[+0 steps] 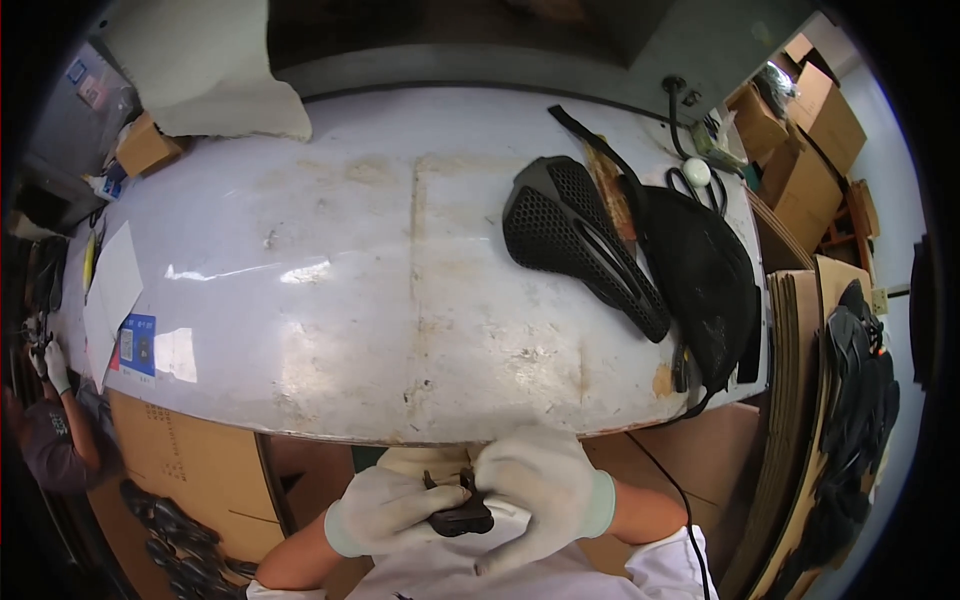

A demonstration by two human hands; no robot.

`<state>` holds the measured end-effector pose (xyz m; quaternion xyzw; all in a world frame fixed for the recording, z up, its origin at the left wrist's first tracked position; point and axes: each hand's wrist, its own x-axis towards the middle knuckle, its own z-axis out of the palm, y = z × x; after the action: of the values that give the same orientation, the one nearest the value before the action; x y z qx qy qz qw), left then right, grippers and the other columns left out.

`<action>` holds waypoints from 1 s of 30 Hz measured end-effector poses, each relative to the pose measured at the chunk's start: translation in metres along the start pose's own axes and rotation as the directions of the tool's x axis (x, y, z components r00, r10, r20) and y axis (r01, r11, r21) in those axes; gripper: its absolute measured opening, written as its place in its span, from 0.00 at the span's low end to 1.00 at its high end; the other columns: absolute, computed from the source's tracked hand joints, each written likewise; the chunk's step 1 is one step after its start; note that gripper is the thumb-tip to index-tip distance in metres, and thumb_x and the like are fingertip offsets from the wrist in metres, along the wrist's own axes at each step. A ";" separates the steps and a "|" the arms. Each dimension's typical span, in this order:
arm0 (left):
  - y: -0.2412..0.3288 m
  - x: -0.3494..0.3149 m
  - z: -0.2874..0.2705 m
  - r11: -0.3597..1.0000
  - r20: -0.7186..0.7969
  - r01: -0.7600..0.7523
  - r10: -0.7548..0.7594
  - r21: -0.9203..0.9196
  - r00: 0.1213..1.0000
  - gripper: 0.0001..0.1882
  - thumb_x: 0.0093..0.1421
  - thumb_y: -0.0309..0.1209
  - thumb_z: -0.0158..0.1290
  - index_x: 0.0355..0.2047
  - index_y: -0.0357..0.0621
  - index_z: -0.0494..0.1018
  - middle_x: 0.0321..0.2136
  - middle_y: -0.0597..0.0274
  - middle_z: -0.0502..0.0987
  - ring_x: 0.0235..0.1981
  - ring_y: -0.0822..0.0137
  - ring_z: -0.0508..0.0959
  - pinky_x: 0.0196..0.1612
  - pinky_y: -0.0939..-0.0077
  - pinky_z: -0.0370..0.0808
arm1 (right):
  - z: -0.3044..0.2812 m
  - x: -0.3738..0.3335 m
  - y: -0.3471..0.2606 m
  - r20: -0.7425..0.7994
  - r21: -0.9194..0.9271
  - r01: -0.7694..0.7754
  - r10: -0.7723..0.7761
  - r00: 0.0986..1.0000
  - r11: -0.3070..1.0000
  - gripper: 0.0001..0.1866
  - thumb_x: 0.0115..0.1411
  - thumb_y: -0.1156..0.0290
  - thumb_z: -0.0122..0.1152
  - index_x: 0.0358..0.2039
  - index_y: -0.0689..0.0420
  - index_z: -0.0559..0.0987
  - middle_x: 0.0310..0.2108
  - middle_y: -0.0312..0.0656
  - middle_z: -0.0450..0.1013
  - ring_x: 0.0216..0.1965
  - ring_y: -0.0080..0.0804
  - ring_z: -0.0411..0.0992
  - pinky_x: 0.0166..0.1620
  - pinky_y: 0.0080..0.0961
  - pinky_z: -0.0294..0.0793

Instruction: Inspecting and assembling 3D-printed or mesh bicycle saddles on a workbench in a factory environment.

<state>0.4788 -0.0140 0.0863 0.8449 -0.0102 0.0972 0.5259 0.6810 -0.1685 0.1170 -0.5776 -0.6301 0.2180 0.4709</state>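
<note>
Both my hands wear white knitted gloves and meet in front of my body, just below the table's near edge. My left hand point(385, 510) is closed around a small dark piece point(462, 517) with a flat lower end and thin prongs on top; its exact kind does not show. My right hand point(540, 490) bends over it from the right, fingertips pinched at its upper part, with a lower finger stretched out. What lies between those fingertips is partly hidden. On the table at the right lies a black bicycle saddle point(575, 235) with a honeycomb top and a long central slot.
A black fabric bag point(700, 280) with straps lies beside the saddle on the white table point(340, 220). Cardboard sheets point(790, 370) and black saddle-shaped parts point(855, 400) stand at the right. A black cable point(670, 480) hangs near my right arm. A co-worker's gloved hand point(56, 368) shows far left.
</note>
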 end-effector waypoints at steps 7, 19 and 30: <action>-0.011 -0.011 0.009 0.962 0.059 -0.272 0.272 -0.003 0.960 0.21 0.53 0.29 0.62 0.48 0.35 0.81 0.20 0.63 0.71 0.18 0.65 0.73 0.19 0.70 0.68 | 0.020 -0.007 0.000 0.040 0.030 0.137 -0.138 0.990 0.990 0.27 0.57 0.43 0.71 0.18 0.51 0.71 0.17 0.34 0.58 0.16 0.33 0.60 0.21 0.32 0.56; -0.010 -0.010 0.023 0.984 -0.193 -0.179 0.179 0.018 0.965 0.25 0.48 0.47 0.68 0.40 0.42 0.84 0.14 0.69 0.64 0.13 0.67 0.68 0.17 0.69 0.59 | 0.040 -0.015 0.000 -0.077 0.078 0.097 -0.091 0.993 0.992 0.25 0.57 0.48 0.71 0.17 0.51 0.70 0.16 0.34 0.59 0.15 0.33 0.61 0.21 0.32 0.58; -0.033 -0.018 0.033 0.912 -0.314 -0.398 0.352 -0.097 0.882 0.11 0.51 0.30 0.67 0.27 0.35 0.79 0.18 0.58 0.74 0.17 0.56 0.74 0.22 0.66 0.71 | 0.037 -0.004 -0.012 0.108 0.108 0.076 -0.087 0.990 0.991 0.31 0.60 0.37 0.64 0.23 0.56 0.74 0.17 0.38 0.63 0.14 0.36 0.63 0.20 0.34 0.61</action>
<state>0.4704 -0.0305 0.0398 0.7589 -0.1046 0.3187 0.5582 0.6432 -0.1654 0.1090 -0.5128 -0.6667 0.2634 0.4725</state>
